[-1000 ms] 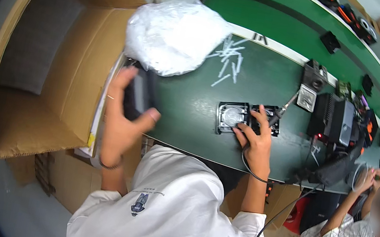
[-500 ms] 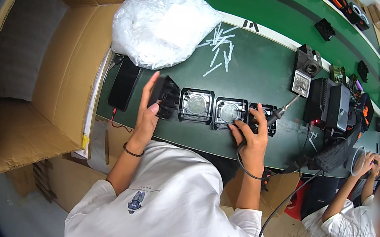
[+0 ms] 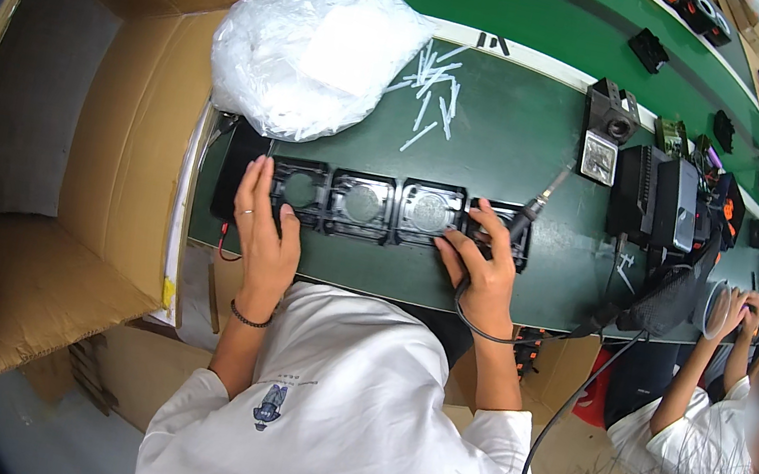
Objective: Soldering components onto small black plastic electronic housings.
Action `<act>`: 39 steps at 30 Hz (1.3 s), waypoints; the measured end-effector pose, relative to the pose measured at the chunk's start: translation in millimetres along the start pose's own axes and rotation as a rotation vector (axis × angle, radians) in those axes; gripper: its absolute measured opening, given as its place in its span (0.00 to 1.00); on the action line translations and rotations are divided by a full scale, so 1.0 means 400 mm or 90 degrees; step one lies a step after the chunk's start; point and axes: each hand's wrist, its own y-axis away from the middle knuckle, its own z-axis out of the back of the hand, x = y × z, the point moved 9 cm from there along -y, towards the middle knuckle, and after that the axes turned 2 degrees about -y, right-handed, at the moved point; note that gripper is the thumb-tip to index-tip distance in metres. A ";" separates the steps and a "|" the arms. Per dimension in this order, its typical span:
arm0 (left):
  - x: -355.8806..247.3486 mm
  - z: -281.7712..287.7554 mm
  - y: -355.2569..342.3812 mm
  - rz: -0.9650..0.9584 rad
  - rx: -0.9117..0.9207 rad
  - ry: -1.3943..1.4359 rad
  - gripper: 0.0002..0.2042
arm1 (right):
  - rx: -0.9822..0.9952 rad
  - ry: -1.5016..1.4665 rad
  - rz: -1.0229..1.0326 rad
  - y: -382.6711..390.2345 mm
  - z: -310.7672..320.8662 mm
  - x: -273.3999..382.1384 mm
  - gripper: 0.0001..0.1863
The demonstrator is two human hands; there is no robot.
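Observation:
Four-sided black plastic frames with round openings lie in a row on the green bench. My left hand [image 3: 268,230] is at the leftmost frame [image 3: 318,194], fingers along its left side and thumb at its near edge. To its right are a second frame [image 3: 334,201] and a third frame [image 3: 405,211] with a clear round window. My right hand [image 3: 487,274] holds a soldering iron [image 3: 523,222], its metal tip pointing up and away. Its fingers rest over the near right part of the row, partly covering the rightmost frame [image 3: 521,254].
A clear plastic bag [image 3: 268,65] of white pieces lies behind the row, with loose white strips [image 3: 447,107] beside it. A soldering stand [image 3: 599,159] and black devices [image 3: 638,193] are at right. A cardboard box [image 3: 134,133] stands left; a co-worker [image 3: 702,395] sits right.
My left hand has lowered the tilted leftmost frame flat at the row's left end. The row sits slightly further left in view. The soldering iron stays in my right hand.

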 end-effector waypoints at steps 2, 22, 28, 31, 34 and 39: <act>-0.023 0.033 -0.017 0.015 -0.012 0.031 0.29 | 0.018 -0.039 0.021 0.000 -0.013 0.004 0.15; -0.332 -0.340 -0.291 -0.670 0.299 -0.153 0.07 | -0.157 0.053 0.035 0.102 0.168 -0.073 0.12; -0.353 -0.261 -0.274 -0.383 0.474 0.209 0.11 | -0.150 0.044 0.028 0.098 0.164 -0.105 0.12; -0.310 -0.265 -0.229 -0.090 0.532 0.497 0.18 | -0.156 0.046 0.034 0.095 0.165 -0.111 0.14; -0.287 -0.281 -0.152 0.023 0.564 0.643 0.15 | -0.156 0.046 0.023 0.092 0.167 -0.114 0.15; -0.283 -0.268 -0.045 0.076 0.496 0.719 0.18 | -0.163 0.033 0.012 0.090 0.167 -0.122 0.17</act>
